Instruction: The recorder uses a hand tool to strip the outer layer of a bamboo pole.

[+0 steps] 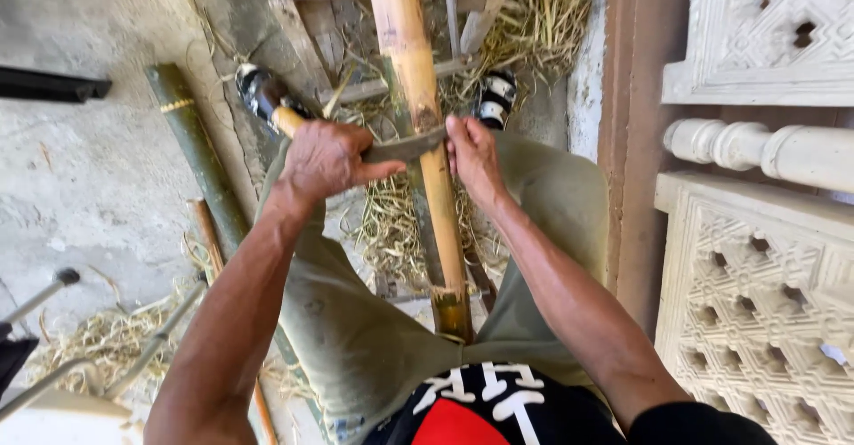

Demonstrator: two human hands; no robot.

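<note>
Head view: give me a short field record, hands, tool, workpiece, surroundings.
view: head camera, looking down at the lap
left hand: grips the wooden handle of a blade
right hand: holds the blade's far end
blade: lies across the bamboo pole, touching it
bamboo pole: yellow, runs between the knees toward the body
shavings: pale strips piled under the pole
green bamboo pole: lies on the concrete floor, to the left
carved white panels: to the right

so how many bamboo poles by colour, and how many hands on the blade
yellow bamboo pole: 1
green bamboo pole: 1
thin brown cane: 1
hands on the blade: 2, left hand and right hand
total: 5
</note>
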